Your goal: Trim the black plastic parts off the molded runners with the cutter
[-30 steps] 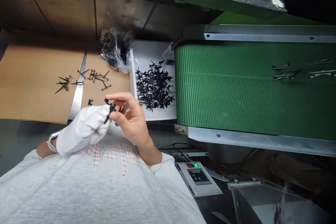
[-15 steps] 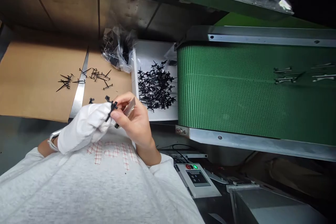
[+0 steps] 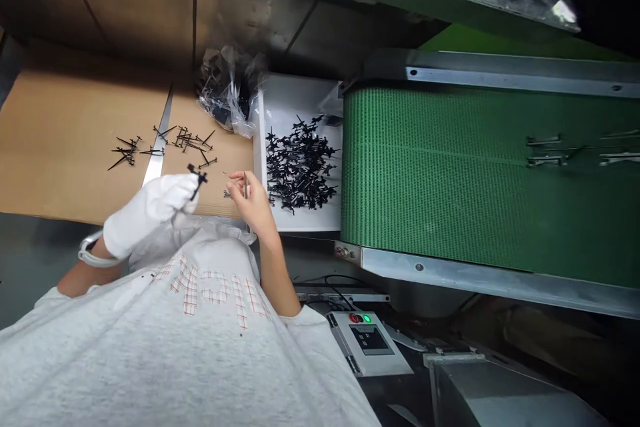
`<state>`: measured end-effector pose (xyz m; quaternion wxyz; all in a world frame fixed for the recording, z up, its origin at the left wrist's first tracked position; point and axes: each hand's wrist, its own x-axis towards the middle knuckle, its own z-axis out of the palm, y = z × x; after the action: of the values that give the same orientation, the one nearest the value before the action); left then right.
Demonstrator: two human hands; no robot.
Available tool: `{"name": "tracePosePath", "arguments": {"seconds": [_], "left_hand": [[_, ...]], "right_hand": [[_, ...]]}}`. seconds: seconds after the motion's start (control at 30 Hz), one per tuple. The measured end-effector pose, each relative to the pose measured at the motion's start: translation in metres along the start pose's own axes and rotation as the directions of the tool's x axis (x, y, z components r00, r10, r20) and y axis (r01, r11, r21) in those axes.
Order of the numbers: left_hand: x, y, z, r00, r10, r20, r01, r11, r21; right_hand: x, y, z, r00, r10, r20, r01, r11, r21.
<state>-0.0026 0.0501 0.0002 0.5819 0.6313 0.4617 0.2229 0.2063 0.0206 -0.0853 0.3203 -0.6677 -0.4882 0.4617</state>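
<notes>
My left hand (image 3: 150, 210) wears a white glove and is closed on a small black plastic part (image 3: 197, 177), holding it up over the cardboard sheet (image 3: 60, 147). My bare right hand (image 3: 253, 200) is a little to the right of it, fingers pinched on a thin metal blade (image 3: 245, 187). The two hands are apart. A white tray (image 3: 285, 97) just right of my right hand holds a pile of black plastic parts (image 3: 299, 163).
Several loose black pieces (image 3: 185, 141) lie on the cardboard, near a clear plastic bag (image 3: 227, 97). A green conveyor belt (image 3: 450, 167) carries more parts (image 3: 545, 150) at the right. A control box (image 3: 370, 340) with red and green buttons sits below.
My hands have separated: the left moved left and away from me with the black part, the right moved toward the tray with the blade. The view shifted slightly.
</notes>
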Motion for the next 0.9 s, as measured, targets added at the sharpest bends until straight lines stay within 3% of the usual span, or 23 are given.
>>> {"name": "tracePosePath", "arguments": {"seconds": [0.07, 0.17, 0.3, 0.47, 0.6, 0.73, 0.9], "left_hand": [[0.02, -0.034, -0.017, 0.994, -0.096, -0.053, 0.104, 0.979, 0.177], [0.047, -0.089, -0.034, 0.95, -0.297, -0.093, 0.308, 0.853, 0.422], [0.063, -0.142, -0.029, 0.857, -0.511, -0.064, 0.439, 0.66, 0.61], [0.073, -0.162, -0.007, 0.774, -0.63, -0.072, 0.482, 0.51, 0.713], [0.076, -0.162, -0.008, 0.722, -0.676, -0.15, 0.552, 0.432, 0.713], [0.072, -0.154, -0.019, 0.714, -0.681, -0.166, 0.611, 0.488, 0.624], [0.057, -0.132, -0.007, 0.823, -0.567, 0.026, 0.532, 0.787, 0.313]], "right_hand": [[0.016, 0.032, 0.013, 0.996, 0.084, -0.04, -0.088, 0.991, -0.105], [0.028, 0.075, 0.033, 0.987, 0.147, -0.063, -0.157, 0.965, -0.208], [0.032, 0.109, 0.046, 0.984, 0.171, -0.058, -0.181, 0.939, -0.294], [0.039, 0.127, 0.05, 0.986, 0.151, -0.073, -0.167, 0.922, -0.35], [0.042, 0.135, 0.052, 0.99, 0.093, -0.109, -0.127, 0.924, -0.36], [0.043, 0.131, 0.047, 0.992, -0.005, -0.129, -0.04, 0.939, -0.34], [0.032, 0.096, 0.039, 0.97, -0.237, -0.048, 0.215, 0.936, -0.277]]}}
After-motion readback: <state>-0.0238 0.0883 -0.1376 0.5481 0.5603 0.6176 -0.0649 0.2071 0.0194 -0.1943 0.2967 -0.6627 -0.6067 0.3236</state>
